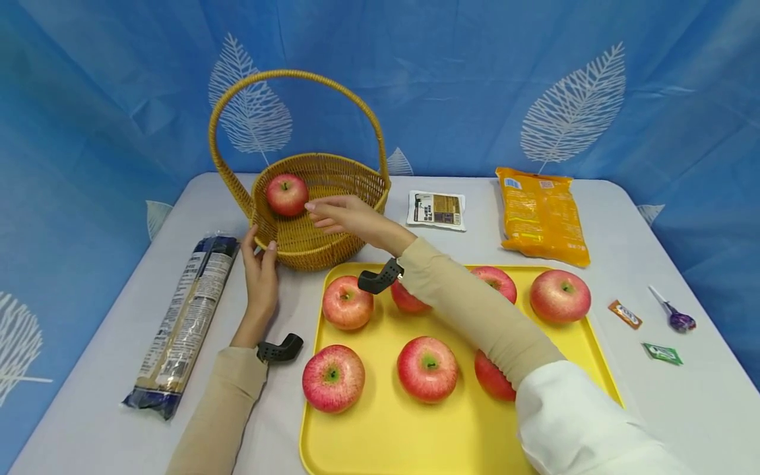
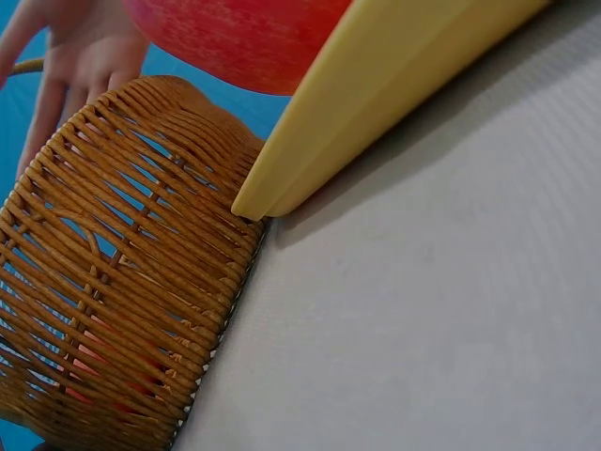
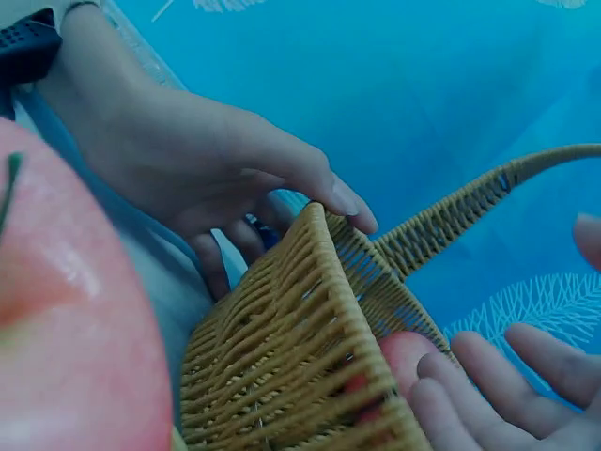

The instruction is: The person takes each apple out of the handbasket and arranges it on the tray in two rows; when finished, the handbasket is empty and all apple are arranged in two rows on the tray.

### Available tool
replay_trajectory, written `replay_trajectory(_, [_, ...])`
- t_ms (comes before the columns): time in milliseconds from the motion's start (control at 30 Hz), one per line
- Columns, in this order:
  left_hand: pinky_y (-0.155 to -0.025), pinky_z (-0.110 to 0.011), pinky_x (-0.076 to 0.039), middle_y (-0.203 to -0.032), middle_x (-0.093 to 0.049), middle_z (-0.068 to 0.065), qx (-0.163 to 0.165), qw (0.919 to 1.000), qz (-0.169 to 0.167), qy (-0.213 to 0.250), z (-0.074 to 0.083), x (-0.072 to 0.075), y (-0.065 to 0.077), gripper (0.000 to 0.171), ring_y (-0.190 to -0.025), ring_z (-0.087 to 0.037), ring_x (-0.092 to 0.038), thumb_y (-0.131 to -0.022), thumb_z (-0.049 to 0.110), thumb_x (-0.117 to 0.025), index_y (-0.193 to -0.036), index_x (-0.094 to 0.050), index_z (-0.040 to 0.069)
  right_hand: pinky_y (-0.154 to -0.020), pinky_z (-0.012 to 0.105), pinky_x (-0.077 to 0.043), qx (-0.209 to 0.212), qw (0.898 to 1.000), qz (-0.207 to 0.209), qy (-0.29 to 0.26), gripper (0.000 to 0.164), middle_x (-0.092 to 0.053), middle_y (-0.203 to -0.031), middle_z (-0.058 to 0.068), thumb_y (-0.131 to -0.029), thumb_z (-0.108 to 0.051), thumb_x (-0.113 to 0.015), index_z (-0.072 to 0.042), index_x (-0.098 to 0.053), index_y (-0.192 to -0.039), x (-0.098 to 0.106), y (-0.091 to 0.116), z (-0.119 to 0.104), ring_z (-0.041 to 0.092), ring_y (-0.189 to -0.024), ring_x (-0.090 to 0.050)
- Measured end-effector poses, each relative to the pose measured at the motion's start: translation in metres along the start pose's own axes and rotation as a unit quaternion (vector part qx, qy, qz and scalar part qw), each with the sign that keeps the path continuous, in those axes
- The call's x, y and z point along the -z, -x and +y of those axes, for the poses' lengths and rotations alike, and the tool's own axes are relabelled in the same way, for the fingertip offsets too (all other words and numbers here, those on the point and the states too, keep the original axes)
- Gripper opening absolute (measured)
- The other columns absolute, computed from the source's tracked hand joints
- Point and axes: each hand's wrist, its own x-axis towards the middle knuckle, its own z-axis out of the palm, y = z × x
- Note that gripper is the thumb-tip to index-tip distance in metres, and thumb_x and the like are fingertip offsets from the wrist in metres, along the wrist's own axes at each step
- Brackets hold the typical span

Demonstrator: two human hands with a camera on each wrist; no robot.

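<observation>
A wicker basket [image 1: 320, 254] with a tall arched handle stands at the back left, one red apple [image 1: 287, 194] lying inside against its left wall. My left hand [image 1: 261, 280] holds the basket's near-left rim; in the right wrist view its thumb lies over the rim, other fingers along the outer wall. Over the basket's opening reaches my right hand [image 1: 350, 221], fingers loosely extended, nothing in them, fingertips right beside the apple. A yellow tray [image 1: 410, 439] with several red apples [image 1: 427, 369] lies in front of the basket, partly covered by my right forearm.
Left of the basket lies a long dark-blue and clear packet [image 1: 184, 323]. Behind the tray are a small white-and-brown sachet [image 1: 437, 210] and an orange bag [image 1: 543, 218]. To the right lie a purple lollipop [image 1: 679, 321], an orange-brown wrapped candy [image 1: 625, 315] and a green one [image 1: 662, 353].
</observation>
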Motion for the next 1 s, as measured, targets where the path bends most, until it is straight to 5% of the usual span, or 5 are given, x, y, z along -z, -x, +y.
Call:
replay_trajectory(300, [-0.099,-0.045,-0.031,-0.144,-0.020,-0.022,-0.001,1.0000,-0.002,-0.002,-0.001,0.002,0.001,0.051,-0.128,-0.038,-0.033,-0.096,0.016,-0.035,-0.142,-0.016,0.002,-0.098,0.040,-0.040,-0.023,0.998,-0.037,0.043,0.051,-0.048,-0.133,0.007,-0.090,-0.037,-0.051,-0.014,-0.042,-0.134,-0.022,-0.025,-0.004,0.024,-0.121,-0.048])
replay_trajectory(600, [-0.099,-0.044,-0.031,-0.145,-0.018,-0.019,-0.003,1.0000,-0.007,-0.004,-0.001,0.002,0.001,0.051,-0.128,-0.037,-0.032,-0.096,0.017,-0.035,-0.142,-0.016,0.003,-0.100,0.043,-0.038,-0.024,0.998,-0.002,-0.058,0.049,-0.049,-0.132,0.015,-0.093,-0.036,-0.047,-0.013,-0.038,-0.136,-0.025,-0.048,0.002,0.026,-0.121,-0.049])
replay_trajectory(1000, [-0.098,-0.039,-0.033,-0.145,-0.019,-0.017,0.000,1.0000,-0.002,-0.001,-0.001,0.000,0.000,0.050,-0.126,-0.030,-0.035,-0.096,0.015,-0.036,-0.142,-0.018,0.004,-0.098,0.041,-0.040,-0.055,0.983,0.080,-0.154,0.059,-0.052,-0.129,0.013,-0.088,-0.044,-0.053,-0.013,-0.038,-0.137,-0.008,-0.070,0.010,0.026,-0.116,-0.053])
